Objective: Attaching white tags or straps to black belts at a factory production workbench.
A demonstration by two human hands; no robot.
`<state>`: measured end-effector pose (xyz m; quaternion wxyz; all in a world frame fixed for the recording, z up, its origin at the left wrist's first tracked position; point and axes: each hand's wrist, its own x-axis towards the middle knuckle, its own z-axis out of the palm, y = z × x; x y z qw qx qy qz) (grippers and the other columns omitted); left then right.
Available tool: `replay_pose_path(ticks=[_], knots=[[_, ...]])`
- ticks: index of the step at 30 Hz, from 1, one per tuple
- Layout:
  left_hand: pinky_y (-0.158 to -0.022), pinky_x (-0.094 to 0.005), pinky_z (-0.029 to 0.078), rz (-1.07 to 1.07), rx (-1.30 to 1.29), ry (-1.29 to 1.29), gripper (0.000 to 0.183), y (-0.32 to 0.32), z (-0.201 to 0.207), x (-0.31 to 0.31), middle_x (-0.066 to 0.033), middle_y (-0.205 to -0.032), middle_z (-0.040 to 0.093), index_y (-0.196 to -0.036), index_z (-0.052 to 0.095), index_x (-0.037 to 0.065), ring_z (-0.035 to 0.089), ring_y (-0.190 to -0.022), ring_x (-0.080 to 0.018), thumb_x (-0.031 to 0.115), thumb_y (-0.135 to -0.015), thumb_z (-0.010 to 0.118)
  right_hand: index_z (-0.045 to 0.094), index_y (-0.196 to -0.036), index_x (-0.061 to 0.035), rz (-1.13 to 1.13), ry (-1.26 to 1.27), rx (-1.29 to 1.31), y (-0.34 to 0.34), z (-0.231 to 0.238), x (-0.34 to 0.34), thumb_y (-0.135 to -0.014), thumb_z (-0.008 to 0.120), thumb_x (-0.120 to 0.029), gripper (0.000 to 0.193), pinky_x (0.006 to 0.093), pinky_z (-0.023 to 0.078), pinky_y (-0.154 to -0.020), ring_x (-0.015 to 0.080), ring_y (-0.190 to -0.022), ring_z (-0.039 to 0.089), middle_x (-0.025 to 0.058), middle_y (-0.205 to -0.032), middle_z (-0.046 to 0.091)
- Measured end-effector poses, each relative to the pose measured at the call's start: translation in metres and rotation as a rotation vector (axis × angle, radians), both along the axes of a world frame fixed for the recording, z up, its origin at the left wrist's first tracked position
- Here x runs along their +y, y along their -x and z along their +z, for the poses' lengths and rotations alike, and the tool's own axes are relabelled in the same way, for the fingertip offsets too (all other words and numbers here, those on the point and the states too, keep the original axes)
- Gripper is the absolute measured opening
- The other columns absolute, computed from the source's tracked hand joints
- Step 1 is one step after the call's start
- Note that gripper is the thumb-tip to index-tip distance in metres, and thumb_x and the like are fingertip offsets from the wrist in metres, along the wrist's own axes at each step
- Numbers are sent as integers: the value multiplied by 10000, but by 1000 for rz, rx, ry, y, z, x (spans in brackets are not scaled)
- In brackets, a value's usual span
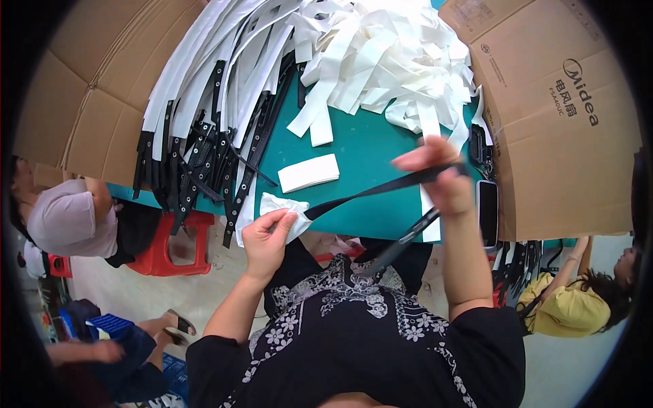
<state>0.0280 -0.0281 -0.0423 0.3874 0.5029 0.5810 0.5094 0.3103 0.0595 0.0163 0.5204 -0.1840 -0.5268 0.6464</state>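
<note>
My left hand [266, 246] pinches a crumpled white fabric piece [289, 212] at the table's near edge, thumb pressed on top. Out of that white piece runs a black strap [374, 189], stretched across to my right hand [443, 178]. The right hand is raised and somewhat blurred, with the strap held in it and a finger sticking out to the left. From there, more of the strap hangs down toward my lap. Just beyond my left hand lies a small stack of white fabric strips [308, 173].
On the green table [360, 146], black eyeleted straps [197, 160] with white coverings lie at left. White strips [388, 61] are heaped at the back. Cardboard boxes [109, 81] [537, 122] flank both sides. A phone [487, 211] lies at right. People sit left and right; a red stool [178, 245] stands left.
</note>
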Motion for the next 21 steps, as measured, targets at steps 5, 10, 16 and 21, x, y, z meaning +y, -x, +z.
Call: replay_pose_path(ticks=[5,10,16,21], knots=[[-597,-174,416,-42,-86,32,136,-6,-7,-7,-10,-757,634,-893,672,-18,531,-666,-43,84,-803,667,613,-857,-82,164,216,650,-23,60,41,-831,539,-435,362,294,455,-699,93,-545,478,-31,-543,458],[-620,-184,430,23,-229,66,170,-8,1,-3,-18,-781,644,-940,673,-3,554,-682,-62,112,-816,657,448,-947,-96,-286,337,240,60,93,38,-870,411,-562,474,348,465,-649,64,-549,358,-62,-615,315],[-633,-197,466,-46,-165,8,199,8,32,19,-55,-807,662,-958,666,-14,583,-694,-75,132,-824,650,432,-991,-129,-91,213,374,73,111,50,-950,265,-474,385,358,443,-660,82,-620,366,-35,-688,341],[-644,-202,471,-113,-278,-14,200,14,56,26,-61,-813,663,-965,665,-10,590,-709,-79,131,-825,647,475,-987,-96,-55,136,310,112,126,49,-925,315,-504,442,298,425,-604,91,-638,360,-34,-695,341]])
